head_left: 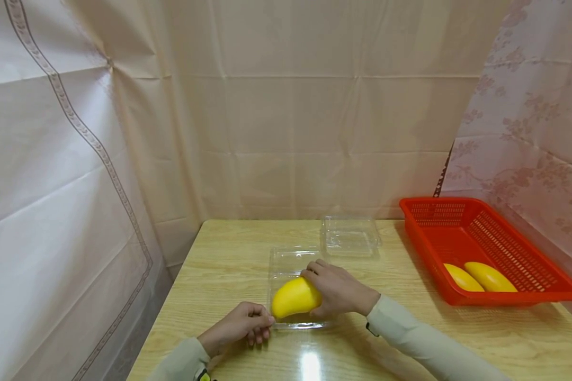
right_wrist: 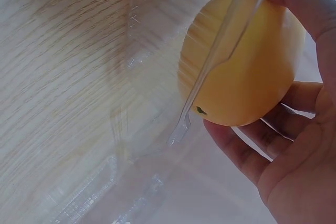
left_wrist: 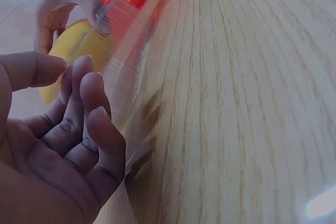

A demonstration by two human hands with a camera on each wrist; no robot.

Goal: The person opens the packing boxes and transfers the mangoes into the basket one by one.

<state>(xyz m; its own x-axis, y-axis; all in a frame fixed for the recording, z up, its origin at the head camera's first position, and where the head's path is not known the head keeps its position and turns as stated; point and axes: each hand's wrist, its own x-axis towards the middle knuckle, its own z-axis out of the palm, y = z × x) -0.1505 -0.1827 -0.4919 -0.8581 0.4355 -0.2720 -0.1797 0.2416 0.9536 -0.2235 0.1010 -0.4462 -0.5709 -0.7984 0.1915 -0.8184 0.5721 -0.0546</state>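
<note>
My right hand (head_left: 336, 288) grips a yellow mango (head_left: 295, 298) from its right side, over a clear plastic clamshell box (head_left: 293, 259) on the table. In the right wrist view the mango (right_wrist: 247, 66) overlaps the box's rim, and its small dark stem end faces the camera. At the box's near left corner, my left hand (head_left: 243, 323) pinches the rim between thumb and forefinger. The left wrist view shows that hand (left_wrist: 63, 124) with its other fingers loosely curled, and the mango (left_wrist: 79, 40) beyond the clear wall.
Behind the box stands another clear plastic container (head_left: 350, 238). A red plastic basket (head_left: 438, 243) sits at the right of the wooden table (head_left: 233, 238), with two yellow mangoes (head_left: 488, 276) inside. Pale sheets (head_left: 286, 106) hang behind and at both sides.
</note>
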